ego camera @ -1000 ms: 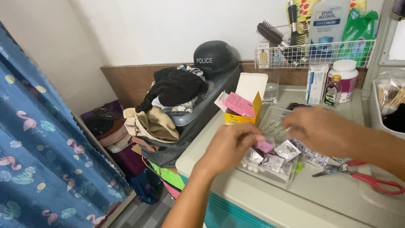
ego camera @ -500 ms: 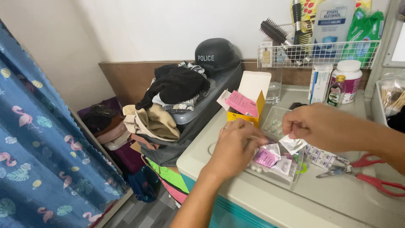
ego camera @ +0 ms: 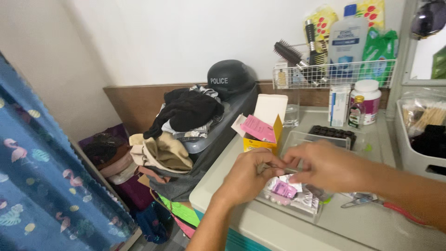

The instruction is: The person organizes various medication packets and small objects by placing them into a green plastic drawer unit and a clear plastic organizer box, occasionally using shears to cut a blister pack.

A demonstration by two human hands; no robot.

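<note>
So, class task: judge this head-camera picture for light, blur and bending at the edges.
Head view: even, soft indoor light, faint shadows; both hands, left hand and right hand, slightly motion-blurred over the clear tray; the curtain at the left edge is soft and stretched by the wide lens; the helmet fairly sharp.

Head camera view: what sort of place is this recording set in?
Most likely a lived-in room at home, perhaps a bedroom corner. A pile of folded clothes sits beside a white counter, a wire rack holds a hairbrush and toiletries, and a flamingo-print curtain hangs left.
</note>
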